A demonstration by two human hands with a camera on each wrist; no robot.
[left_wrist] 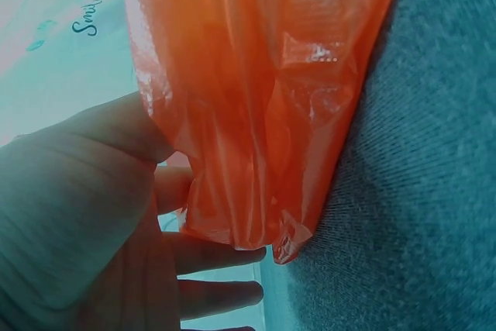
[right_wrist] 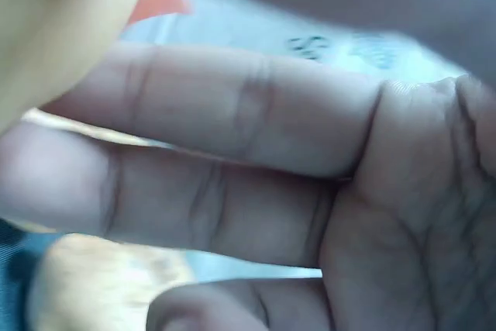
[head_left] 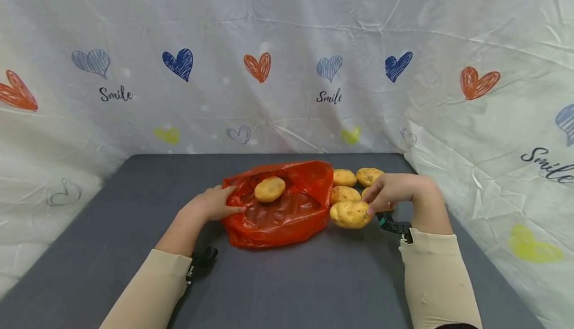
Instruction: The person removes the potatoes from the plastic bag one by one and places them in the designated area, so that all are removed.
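Note:
A red plastic bag (head_left: 278,234) lies on its side on the dark table, with one potato (head_left: 270,189) at its mouth. My left hand (head_left: 213,204) holds the bag's left edge between thumb and fingers; the left wrist view shows the gathered red plastic (left_wrist: 248,114) against them. At the bag's right side, my right hand (head_left: 392,192) pinches a large yellow potato (head_left: 351,214) by its right end. That potato (right_wrist: 46,29) fills the upper left corner of the right wrist view, blurred.
Several loose potatoes (head_left: 344,177) lie to the right of the bag, partly hidden behind the held potato and right hand. The dark grey table (head_left: 287,289) extends in front of the bag. A white curtain (head_left: 287,30) with printed hearts hangs at the back and sides.

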